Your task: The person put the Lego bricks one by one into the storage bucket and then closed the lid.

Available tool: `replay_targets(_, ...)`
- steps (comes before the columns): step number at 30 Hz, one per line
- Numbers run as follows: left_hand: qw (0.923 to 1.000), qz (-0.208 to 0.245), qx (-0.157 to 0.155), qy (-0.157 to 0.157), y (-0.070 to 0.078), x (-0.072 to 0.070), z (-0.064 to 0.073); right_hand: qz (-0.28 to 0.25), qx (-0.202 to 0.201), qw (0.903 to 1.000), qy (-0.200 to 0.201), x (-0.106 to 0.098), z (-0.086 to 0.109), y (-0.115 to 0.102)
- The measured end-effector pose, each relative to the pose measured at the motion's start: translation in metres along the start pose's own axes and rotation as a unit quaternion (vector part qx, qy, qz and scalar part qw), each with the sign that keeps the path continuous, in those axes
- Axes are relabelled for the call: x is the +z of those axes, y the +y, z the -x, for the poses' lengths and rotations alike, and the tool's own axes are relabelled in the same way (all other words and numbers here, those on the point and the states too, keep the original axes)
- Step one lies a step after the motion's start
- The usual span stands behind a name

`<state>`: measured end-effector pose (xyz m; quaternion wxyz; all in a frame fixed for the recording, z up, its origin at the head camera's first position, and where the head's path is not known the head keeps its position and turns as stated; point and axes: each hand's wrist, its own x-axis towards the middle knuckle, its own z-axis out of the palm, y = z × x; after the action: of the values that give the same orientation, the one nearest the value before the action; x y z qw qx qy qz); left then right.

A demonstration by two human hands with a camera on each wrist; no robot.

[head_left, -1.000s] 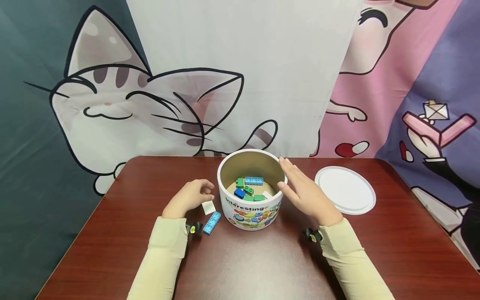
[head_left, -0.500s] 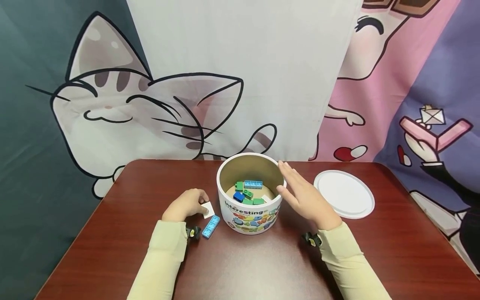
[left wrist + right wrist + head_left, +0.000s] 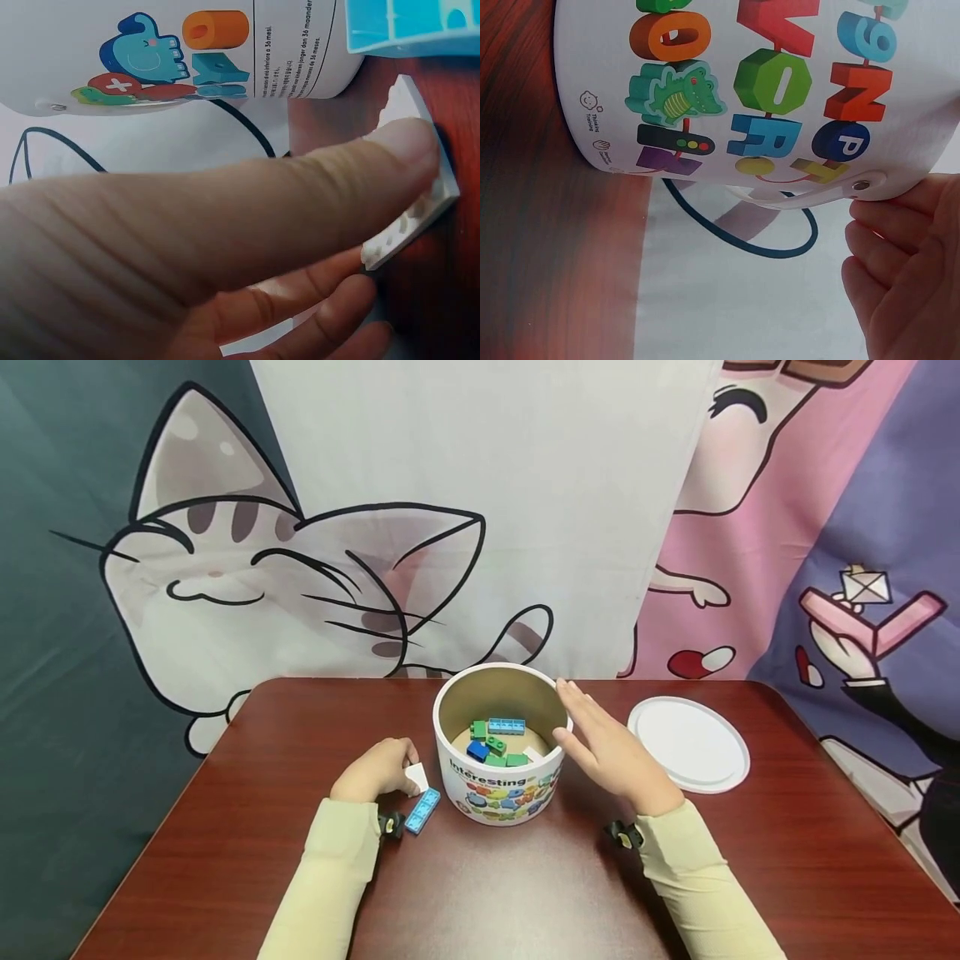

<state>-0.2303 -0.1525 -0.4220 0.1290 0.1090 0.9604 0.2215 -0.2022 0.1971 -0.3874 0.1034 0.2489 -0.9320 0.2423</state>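
Note:
My left hand [image 3: 375, 772] pinches a white square building plate [image 3: 417, 777] between thumb and fingers. In the left wrist view the plate [image 3: 400, 105] stands tilted at the table surface, its studs partly hidden by my thumb. Close beside it lies a light-blue long brick [image 3: 423, 811]. A white round tub [image 3: 491, 777], printed "Interesting", stands upright in front of me. Inside are several bricks: green, dark blue, light blue and white. My right hand [image 3: 618, 760] rests against the tub's right side near the rim, fingers straight; the right wrist view shows fingertips [image 3: 877, 240] by its handle joint.
A white round lid [image 3: 690, 745] lies flat on the brown table [image 3: 480, 893], right of the tub. Behind the table's far edge hangs a cloth [image 3: 480, 443] with cartoon cats.
My left hand has come down onto the white plate, taken hold of it and tipped it up from the table. The right hand stays at the tub.

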Motion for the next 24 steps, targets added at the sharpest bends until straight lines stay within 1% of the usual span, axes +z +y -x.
replay_targets(9, 0.9998, -0.01, 0.002, 0.014, 0.0019, 0.0004, 0.0004, 0.0, 0.002, 1.0, -0.001, 0.0, 0.0002, -0.0008)
replay_targets(16, 0.9993, 0.005, 0.004, 0.036, 0.0005, 0.0007, -0.0003, 0.001, 0.002, 1.0, 0.004, 0.0008, 0.0011, -0.0012)
replay_targets(24, 0.9977, 0.028, 0.03, 0.053, -0.0004, 0.0014, -0.0018, -0.001, 0.0, 1.0, 0.002, -0.0002, 0.0011, -0.0014)
